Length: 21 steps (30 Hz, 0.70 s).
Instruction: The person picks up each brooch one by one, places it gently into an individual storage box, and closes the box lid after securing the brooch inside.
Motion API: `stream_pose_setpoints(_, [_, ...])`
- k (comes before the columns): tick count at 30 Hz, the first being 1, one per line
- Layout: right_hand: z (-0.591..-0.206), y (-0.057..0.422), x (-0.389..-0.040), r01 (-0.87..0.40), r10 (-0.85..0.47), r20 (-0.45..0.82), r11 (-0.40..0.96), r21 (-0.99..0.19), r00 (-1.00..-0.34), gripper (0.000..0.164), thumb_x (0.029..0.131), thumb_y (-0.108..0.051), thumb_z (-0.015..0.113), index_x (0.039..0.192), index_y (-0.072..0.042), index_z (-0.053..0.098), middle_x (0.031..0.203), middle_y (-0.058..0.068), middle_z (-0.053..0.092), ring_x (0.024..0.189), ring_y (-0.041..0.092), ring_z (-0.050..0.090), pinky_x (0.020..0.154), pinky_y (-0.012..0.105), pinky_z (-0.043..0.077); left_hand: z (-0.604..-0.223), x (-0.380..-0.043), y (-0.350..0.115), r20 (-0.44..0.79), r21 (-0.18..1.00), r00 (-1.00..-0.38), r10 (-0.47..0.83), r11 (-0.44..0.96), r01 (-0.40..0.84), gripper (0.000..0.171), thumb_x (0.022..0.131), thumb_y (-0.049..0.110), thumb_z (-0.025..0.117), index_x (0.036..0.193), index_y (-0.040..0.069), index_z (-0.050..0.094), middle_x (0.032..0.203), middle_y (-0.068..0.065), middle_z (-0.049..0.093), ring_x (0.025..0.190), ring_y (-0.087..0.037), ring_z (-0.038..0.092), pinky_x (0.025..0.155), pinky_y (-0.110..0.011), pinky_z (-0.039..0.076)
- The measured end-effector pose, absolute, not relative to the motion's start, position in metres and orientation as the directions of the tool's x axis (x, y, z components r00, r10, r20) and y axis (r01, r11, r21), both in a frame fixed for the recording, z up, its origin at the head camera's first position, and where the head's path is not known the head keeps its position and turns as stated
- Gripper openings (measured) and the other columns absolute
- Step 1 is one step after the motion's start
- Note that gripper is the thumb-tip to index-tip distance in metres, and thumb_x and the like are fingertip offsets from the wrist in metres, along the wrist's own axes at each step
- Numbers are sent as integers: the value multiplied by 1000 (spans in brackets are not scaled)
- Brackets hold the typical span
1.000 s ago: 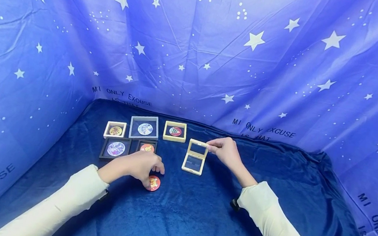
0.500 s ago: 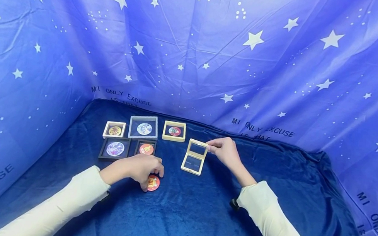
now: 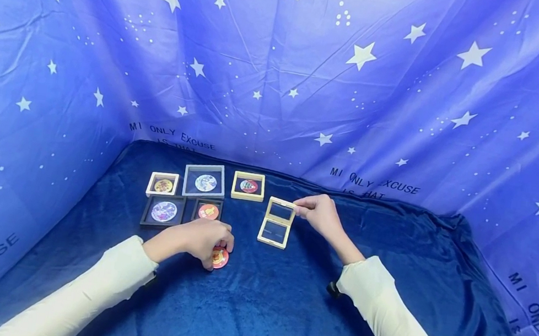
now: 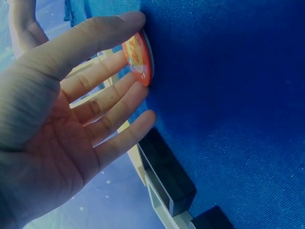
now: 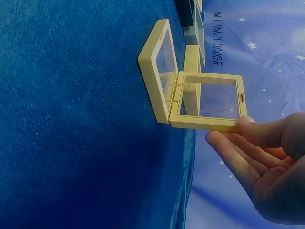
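My left hand [image 3: 205,239] pinches a round red badge [image 3: 222,257] at the blue cloth. In the left wrist view the thumb lies at one edge of the badge [image 4: 139,59] and fingertips at the opposite edge. My right hand [image 3: 322,216] grips the upper corner of a cream-yellow display frame [image 3: 271,242], thumb on one face and fingers against the other. Hinged wide apart, the frame [image 5: 206,123] has one half lying on the cloth and the other raised, with clear film in both halves.
Behind the left hand stand several display frames with round badges: a black one [image 3: 144,217], a smaller black one [image 3: 220,210], a white one [image 3: 150,186], a grey one [image 3: 189,177] and a yellow one [image 3: 248,197]. A starry curtain [image 3: 279,80] hangs behind the blue cloth [image 3: 253,310].
My left hand and the red badge have shifted slightly toward the back, the badge now a little more covered by the fingers. My right hand keeps its grip on the yellow frame.
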State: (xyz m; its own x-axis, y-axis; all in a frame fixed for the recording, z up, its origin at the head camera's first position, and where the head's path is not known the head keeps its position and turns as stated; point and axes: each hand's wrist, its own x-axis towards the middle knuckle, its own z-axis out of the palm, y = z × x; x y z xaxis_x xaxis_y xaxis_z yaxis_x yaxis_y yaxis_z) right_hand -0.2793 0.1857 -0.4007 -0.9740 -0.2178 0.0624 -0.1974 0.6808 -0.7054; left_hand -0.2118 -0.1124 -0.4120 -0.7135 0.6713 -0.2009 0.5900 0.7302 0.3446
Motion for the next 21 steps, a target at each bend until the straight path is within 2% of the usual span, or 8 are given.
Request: stream_pose_setpoints(21, [-403, 185, -281, -210, -227, 70, 686, -696, -971, 18, 96, -12, 70, 109, -3, 79, 103, 17, 78, 89, 29, 76, 77, 41, 60, -411, -209, -112, -197, 373, -718, 668, 728, 575, 41, 61, 7, 95, 95, 17, 73, 89, 5, 60, 80, -8, 52, 71, -27, 49])
